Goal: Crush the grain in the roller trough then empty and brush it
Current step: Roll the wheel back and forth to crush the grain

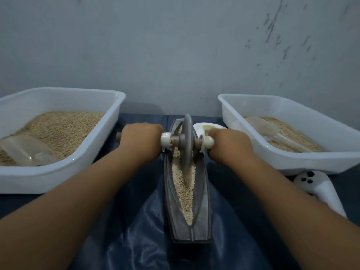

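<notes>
Both fists are wrapping tight around the wooden axle (pixel 176 142), left hand (pixel 140 138) and right hand (pixel 228 145) either side of the grey roller wheel (pixel 186 141). It's sitting in the grain (pixel 184 184) filling the boat-shaped trough (pixel 202 191), between two white tubs (pixel 64 172) holding more grain.

A pale grey-blue wall (pixel 175 45) is filling the upper half of the view, with dark scuffs (pixel 276 34) streaking its right side. A wrinkled dark blue sheet (pixel 136 221) is covering the surface below, catching dim light.
</notes>
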Tool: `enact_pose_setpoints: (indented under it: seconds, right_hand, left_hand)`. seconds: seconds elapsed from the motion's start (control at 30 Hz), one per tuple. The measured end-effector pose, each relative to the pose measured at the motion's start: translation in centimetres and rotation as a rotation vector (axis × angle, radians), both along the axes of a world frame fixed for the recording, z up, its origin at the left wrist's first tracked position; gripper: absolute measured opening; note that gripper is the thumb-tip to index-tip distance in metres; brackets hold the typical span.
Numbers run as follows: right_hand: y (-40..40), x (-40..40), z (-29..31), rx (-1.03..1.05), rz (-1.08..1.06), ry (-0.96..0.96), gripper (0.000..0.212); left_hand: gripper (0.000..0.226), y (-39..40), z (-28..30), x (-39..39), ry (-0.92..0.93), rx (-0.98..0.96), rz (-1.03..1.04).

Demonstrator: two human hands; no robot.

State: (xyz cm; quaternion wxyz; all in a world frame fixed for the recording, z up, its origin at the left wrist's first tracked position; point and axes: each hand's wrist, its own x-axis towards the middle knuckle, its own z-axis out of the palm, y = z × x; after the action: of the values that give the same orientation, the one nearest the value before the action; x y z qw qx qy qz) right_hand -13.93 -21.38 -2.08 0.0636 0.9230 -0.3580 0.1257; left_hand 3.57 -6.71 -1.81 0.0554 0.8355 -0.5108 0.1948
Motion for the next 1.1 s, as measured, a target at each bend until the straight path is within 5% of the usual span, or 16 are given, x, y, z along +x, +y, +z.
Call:
enact_pose_setpoints:
  seconds: [0.3,0.8,1.1]
  right_hand:
    - [7.4,-7.5,1.4,-0.088,0.083,0.103,0.019]
    - [-3.1,2.3,-0.3,-0.114,-0.022,-0.015,0.012]
    - [2.8,-2.3,0.1,-0.089,0.031,0.081,0.013]
  left_hand:
    - [0.043,8.9,-0.8,-4.9,-0.085,-0.138,-0.161]
    - [0.017,-2.4,0.1,1.7,-0.036,-0.007,0.029]
    - [0.026,3.3,-1.0,-1.8,0.004,0.000,-0.017]
